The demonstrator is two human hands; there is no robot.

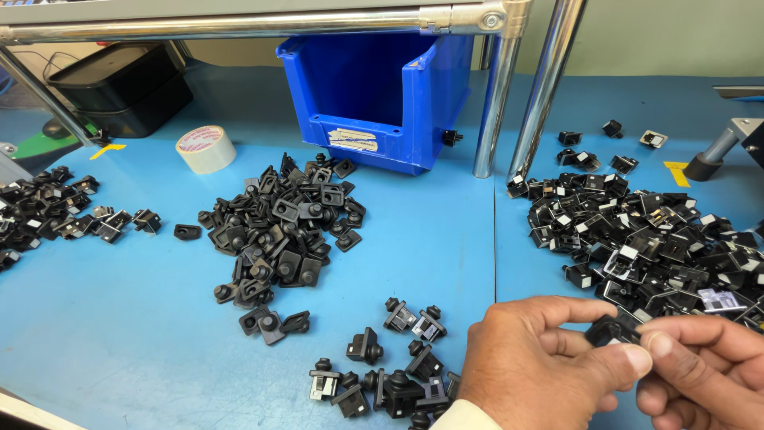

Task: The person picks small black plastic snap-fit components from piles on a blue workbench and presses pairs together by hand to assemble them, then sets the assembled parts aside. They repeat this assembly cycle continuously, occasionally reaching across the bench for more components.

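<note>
Head view: black part (611, 329) pinched between left hand (541, 358) and right hand (704, 370).

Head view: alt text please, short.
Two hands, left hand and right hand, pinch one small black plastic part above a blue table, with piles of similar parts and a blue bin behind.

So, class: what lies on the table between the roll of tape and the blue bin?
Head view: only bare blue table separates the roll of tape from the blue bin.
</note>
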